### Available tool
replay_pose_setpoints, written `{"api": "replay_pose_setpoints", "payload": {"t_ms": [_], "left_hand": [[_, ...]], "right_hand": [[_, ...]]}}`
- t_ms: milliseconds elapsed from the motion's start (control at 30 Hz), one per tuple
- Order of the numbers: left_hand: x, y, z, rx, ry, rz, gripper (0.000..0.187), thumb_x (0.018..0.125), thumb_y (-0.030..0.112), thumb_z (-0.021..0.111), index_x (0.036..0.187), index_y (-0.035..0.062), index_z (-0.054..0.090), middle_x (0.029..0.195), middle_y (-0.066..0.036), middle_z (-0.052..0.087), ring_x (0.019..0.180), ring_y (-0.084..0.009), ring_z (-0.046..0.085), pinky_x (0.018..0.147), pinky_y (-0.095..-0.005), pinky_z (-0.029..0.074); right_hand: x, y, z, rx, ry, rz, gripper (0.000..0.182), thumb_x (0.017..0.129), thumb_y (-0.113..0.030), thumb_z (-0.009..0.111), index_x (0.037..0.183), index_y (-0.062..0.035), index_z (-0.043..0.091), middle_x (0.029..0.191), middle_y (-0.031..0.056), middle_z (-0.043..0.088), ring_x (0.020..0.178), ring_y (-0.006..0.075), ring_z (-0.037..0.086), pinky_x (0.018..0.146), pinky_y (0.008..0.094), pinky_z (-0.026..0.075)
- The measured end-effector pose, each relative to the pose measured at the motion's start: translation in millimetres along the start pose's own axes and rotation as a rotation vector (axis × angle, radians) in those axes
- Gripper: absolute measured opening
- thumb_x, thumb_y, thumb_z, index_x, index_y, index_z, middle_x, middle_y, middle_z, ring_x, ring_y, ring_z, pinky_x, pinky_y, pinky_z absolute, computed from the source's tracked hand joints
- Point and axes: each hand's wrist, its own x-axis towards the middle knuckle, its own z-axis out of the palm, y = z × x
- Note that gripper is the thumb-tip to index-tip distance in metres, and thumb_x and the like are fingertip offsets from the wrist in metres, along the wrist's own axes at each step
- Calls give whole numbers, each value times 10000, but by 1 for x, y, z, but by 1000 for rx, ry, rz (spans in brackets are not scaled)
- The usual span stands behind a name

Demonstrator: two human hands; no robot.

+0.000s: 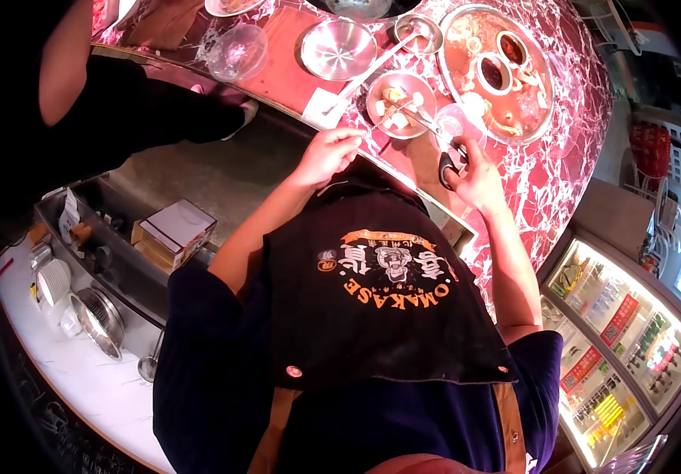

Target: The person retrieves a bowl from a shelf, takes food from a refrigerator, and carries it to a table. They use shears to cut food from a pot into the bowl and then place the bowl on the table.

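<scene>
A small round bowl (373, 92) with pale and yellowish food pieces (397, 112) stands near the edge of the red marbled counter (573, 150). My left hand (331, 156) is pinched around a thin skewer (378, 124), whose far end reaches over the food. From the other side, my right hand (478, 175) grips a pair of scissors (446, 167) by its black handles. Its metal blades point left over the bowl, close to the skewer and the food. Beneath the scissors, a translucent cup (452, 118) sits right beside the bowl.
A large round pan (547, 118) of broth, with two dark-filled round pots, stands at right. Behind the bowl lie a ladle (418, 33), a steel dish (339, 50) and a clear plastic bowl (238, 53). Another person's arm (64, 71) is at left. A lit fridge (620, 340) stands right.
</scene>
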Motion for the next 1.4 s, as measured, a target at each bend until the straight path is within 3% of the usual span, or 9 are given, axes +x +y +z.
{"api": "replay_pose_setpoints", "payload": {"t_ms": [400,533,600,733,800,833,1233,1333,1400], "left_hand": [[2,-4,-5,-354,-40,-206,295,991,99,526,1258,-27,544,722,-2,498,505,-56,387,444,-199,295],[-2,-3,-3,-311,0,-215,268,1003,124,518,1235,1,569,710,12,459,498,-53,368,442,-191,280],[-3,-3,-4,-299,11,-207,266,1001,125,523,1231,0,569,711,10,461,496,-51,366,442,-189,275],[-5,-1,-6,-308,41,-219,270,994,124,538,1231,0,577,705,9,468,494,-47,362,443,-193,273],[-4,-1,-7,-298,55,-211,274,993,123,542,1234,-1,581,701,10,469,495,-45,363,443,-195,273],[-3,-2,-8,-251,48,-203,273,991,121,545,1230,-4,590,698,10,473,496,-44,363,443,-197,274],[-4,-5,-2,-139,37,-193,228,980,137,565,1150,3,637,666,27,480,489,-38,371,439,-202,266],[-3,-5,-1,-135,39,-194,223,979,149,571,1142,14,639,665,31,481,489,-35,370,438,-202,261],[-6,-5,-2,-144,51,-201,222,979,154,572,1142,18,639,662,34,481,489,-34,369,437,-202,258]], "right_hand": [[-21,-12,-4,-22,-77,189,504,771,-126,667,1261,-123,549,1076,192,663,981,384,658,868,452,519],[-4,0,12,2,14,11,484,785,-153,675,1250,-117,546,1050,196,669,961,386,663,856,454,522],[-2,15,14,-9,34,-53,423,783,-102,658,1203,-106,603,959,187,703,883,367,692,782,442,547],[-20,12,-16,30,-32,-1,404,771,-91,666,1172,-83,620,1002,195,689,870,310,699,794,395,544],[-23,2,-29,112,-134,183,472,780,-78,684,1239,-54,576,1054,165,692,988,242,689,874,330,523],[-22,2,-27,113,-80,142,478,747,-170,706,1204,-73,602,999,160,699,845,248,689,811,354,538],[13,21,16,248,-164,141,506,780,-202,713,1248,-56,584,1045,181,706,1027,285,686,928,366,508],[12,17,16,284,-192,179,482,791,-157,713,1240,-37,583,1024,181,711,999,266,693,904,355,514],[12,26,22,280,-160,98,402,864,-35,652,1254,-17,558,875,99,701,779,136,655,702,281,505]]}}
